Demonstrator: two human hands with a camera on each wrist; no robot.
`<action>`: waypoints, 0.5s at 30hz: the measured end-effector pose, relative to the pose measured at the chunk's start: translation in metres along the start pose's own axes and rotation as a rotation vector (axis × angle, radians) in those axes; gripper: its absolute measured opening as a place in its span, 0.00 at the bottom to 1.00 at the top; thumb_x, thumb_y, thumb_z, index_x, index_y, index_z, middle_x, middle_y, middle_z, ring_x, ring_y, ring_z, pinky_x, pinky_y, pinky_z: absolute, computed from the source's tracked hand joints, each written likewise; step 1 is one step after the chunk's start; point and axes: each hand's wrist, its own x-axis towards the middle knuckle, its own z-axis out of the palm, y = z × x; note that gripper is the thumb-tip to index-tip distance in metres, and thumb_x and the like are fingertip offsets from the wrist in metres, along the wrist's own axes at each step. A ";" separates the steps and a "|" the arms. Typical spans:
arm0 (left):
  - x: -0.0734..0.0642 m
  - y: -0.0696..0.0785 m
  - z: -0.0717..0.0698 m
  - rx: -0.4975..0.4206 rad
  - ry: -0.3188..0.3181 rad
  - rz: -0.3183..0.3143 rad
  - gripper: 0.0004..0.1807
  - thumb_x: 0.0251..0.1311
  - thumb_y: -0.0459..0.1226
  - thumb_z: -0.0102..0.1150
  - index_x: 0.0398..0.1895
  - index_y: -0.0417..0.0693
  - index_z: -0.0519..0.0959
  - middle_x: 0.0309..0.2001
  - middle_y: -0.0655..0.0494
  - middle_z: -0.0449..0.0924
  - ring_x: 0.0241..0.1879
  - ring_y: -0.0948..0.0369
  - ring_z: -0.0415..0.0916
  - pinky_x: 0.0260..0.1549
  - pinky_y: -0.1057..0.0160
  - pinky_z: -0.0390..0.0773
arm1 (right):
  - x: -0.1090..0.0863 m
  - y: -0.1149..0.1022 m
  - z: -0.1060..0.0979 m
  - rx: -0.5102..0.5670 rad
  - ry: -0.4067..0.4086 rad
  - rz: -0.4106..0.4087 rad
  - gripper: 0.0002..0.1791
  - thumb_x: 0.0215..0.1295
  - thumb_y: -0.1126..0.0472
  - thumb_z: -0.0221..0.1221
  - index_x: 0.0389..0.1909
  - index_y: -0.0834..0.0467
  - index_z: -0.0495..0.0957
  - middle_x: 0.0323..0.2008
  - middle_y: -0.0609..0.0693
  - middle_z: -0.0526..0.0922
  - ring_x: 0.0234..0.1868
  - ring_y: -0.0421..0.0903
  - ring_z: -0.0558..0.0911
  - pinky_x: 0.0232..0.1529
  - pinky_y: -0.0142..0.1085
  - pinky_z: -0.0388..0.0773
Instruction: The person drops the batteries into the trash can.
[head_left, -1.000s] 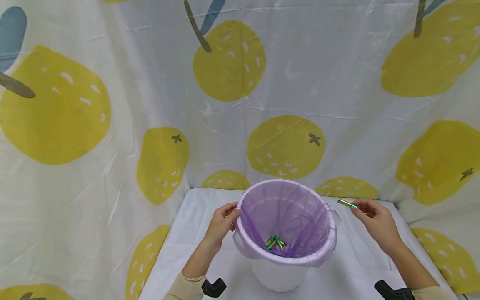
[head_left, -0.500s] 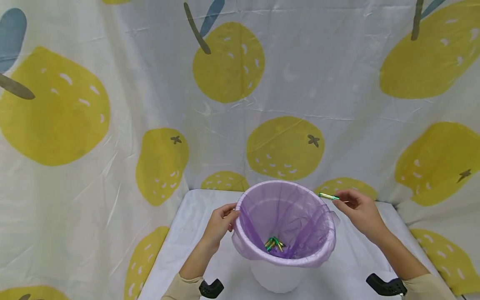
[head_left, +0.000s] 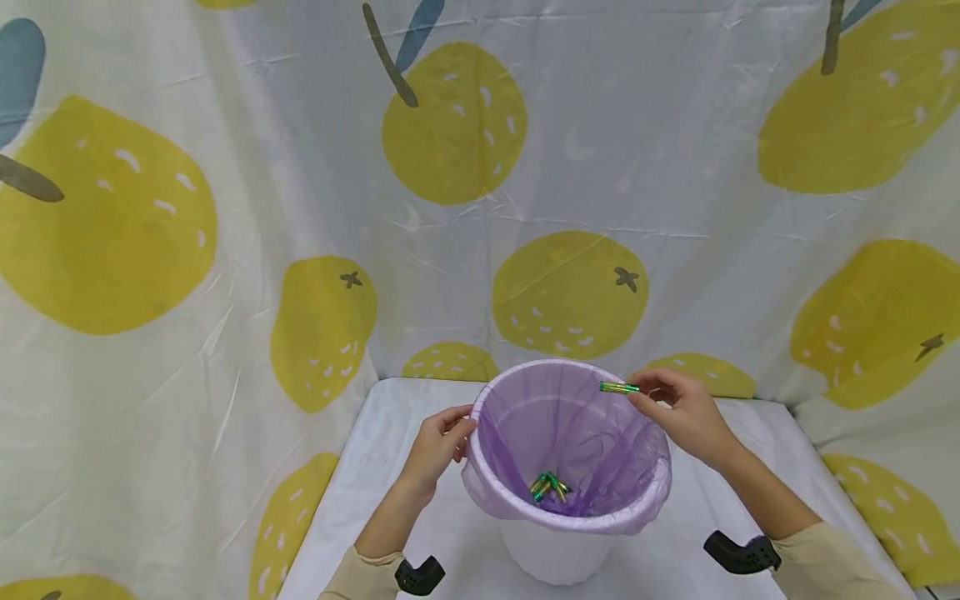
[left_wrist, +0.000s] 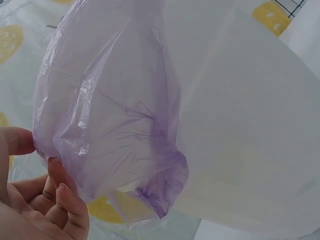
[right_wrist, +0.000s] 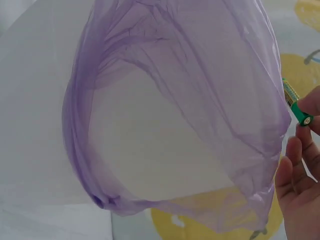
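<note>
A white trash bin (head_left: 558, 552) stands upright, lined with a translucent purple trash bag (head_left: 592, 425) folded over its rim. My left hand (head_left: 435, 446) pinches the bag-covered rim on the left side; its fingertips (left_wrist: 56, 170) show at the edge of the bag in the left wrist view. Over the bin's far right rim, my right hand (head_left: 688, 417) pinches one end of a green-and-gold battery (head_left: 617, 387), which points left above the opening. The battery's flat end (right_wrist: 306, 120) faces the camera in the right wrist view. Several similar batteries (head_left: 550, 486) lie at the bottom of the bag.
The bin stands on a table with a white cover (head_left: 442, 533). A curtain with yellow fruit prints (head_left: 570, 292) hangs behind and on both sides. Dark wrist-worn devices (head_left: 742, 554) sit by both sleeves.
My right hand has moved left with the battery, from beside the bin to over its opening. The left hand keeps its place on the rim.
</note>
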 end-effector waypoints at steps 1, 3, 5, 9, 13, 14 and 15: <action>0.000 0.000 0.000 0.002 -0.001 0.001 0.21 0.70 0.32 0.60 0.62 0.31 0.78 0.32 0.56 0.80 0.24 0.65 0.72 0.23 0.70 0.71 | 0.001 -0.001 0.002 0.000 -0.004 -0.003 0.13 0.62 0.77 0.67 0.45 0.62 0.84 0.36 0.51 0.84 0.36 0.40 0.82 0.38 0.26 0.78; 0.000 0.001 -0.001 0.003 -0.003 0.000 0.21 0.70 0.32 0.60 0.63 0.31 0.78 0.31 0.56 0.80 0.24 0.65 0.72 0.23 0.70 0.71 | 0.004 -0.003 0.005 0.004 -0.013 -0.009 0.13 0.62 0.76 0.67 0.45 0.62 0.84 0.36 0.52 0.85 0.36 0.40 0.82 0.38 0.26 0.79; 0.000 0.002 -0.001 0.007 -0.002 0.001 0.21 0.70 0.32 0.60 0.63 0.32 0.78 0.31 0.56 0.80 0.24 0.64 0.73 0.23 0.70 0.71 | 0.007 -0.005 0.009 0.020 -0.025 -0.011 0.12 0.63 0.76 0.67 0.45 0.61 0.84 0.37 0.52 0.85 0.36 0.40 0.82 0.39 0.27 0.79; -0.001 0.002 -0.002 0.007 0.001 0.003 0.21 0.69 0.32 0.60 0.63 0.33 0.78 0.31 0.55 0.81 0.24 0.64 0.73 0.23 0.70 0.71 | 0.013 -0.009 0.018 0.057 -0.048 -0.041 0.13 0.63 0.75 0.67 0.47 0.62 0.83 0.38 0.52 0.85 0.38 0.41 0.82 0.40 0.28 0.79; -0.001 0.002 -0.003 0.004 0.001 0.006 0.21 0.69 0.32 0.60 0.63 0.32 0.78 0.31 0.55 0.80 0.25 0.64 0.72 0.23 0.70 0.71 | 0.016 -0.011 0.025 0.078 -0.067 -0.078 0.20 0.61 0.76 0.68 0.54 0.62 0.81 0.43 0.50 0.83 0.43 0.42 0.80 0.44 0.28 0.79; -0.002 0.002 -0.003 0.005 0.002 0.004 0.21 0.69 0.32 0.60 0.63 0.32 0.78 0.31 0.55 0.80 0.25 0.64 0.72 0.23 0.70 0.71 | 0.016 -0.011 0.026 0.082 -0.069 -0.085 0.22 0.61 0.76 0.68 0.56 0.62 0.80 0.44 0.50 0.83 0.44 0.43 0.80 0.45 0.28 0.79; -0.002 0.001 -0.003 0.005 0.003 0.003 0.20 0.69 0.31 0.60 0.63 0.32 0.78 0.31 0.55 0.80 0.25 0.64 0.72 0.23 0.70 0.71 | 0.016 -0.011 0.027 0.084 -0.071 -0.090 0.23 0.61 0.76 0.68 0.57 0.61 0.79 0.45 0.50 0.82 0.44 0.43 0.80 0.45 0.28 0.78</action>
